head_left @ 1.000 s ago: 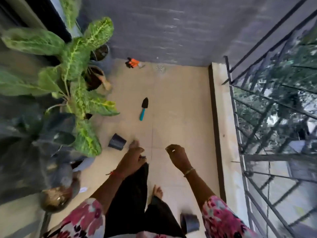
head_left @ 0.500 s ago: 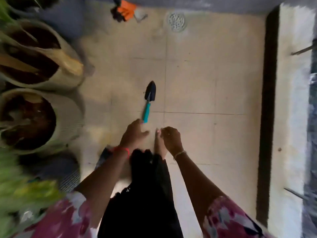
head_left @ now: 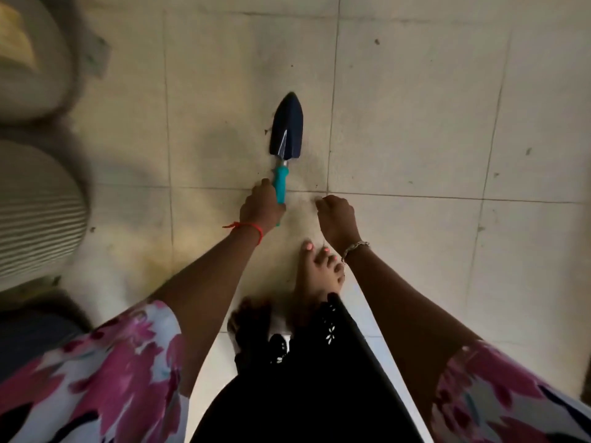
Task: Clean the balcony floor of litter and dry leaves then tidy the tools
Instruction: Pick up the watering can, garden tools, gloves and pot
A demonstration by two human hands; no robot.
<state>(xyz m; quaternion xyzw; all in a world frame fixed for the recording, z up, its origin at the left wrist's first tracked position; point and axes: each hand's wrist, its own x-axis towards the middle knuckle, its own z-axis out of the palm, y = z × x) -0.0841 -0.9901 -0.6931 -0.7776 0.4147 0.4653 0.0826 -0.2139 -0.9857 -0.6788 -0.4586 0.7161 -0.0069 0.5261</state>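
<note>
A small garden trowel (head_left: 285, 132) with a dark blue blade and a teal handle lies on the beige tiled floor (head_left: 415, 123), blade pointing away from me. My left hand (head_left: 260, 209) grips the rear of its handle. My right hand (head_left: 337, 219) hovers just to the right of the handle with its fingers curled, holding nothing that I can see. Small dark specks of dirt dot the tiles around the trowel.
Two pale ribbed plant pots (head_left: 35, 206) stand blurred along the left edge. My bare feet (head_left: 319, 270) are on the tiles directly below my hands. Open floor stretches to the right and ahead.
I have bent down and moved forward to the trowel. My left hand reached out and closed round its teal handle; my right hand came down beside it.
</note>
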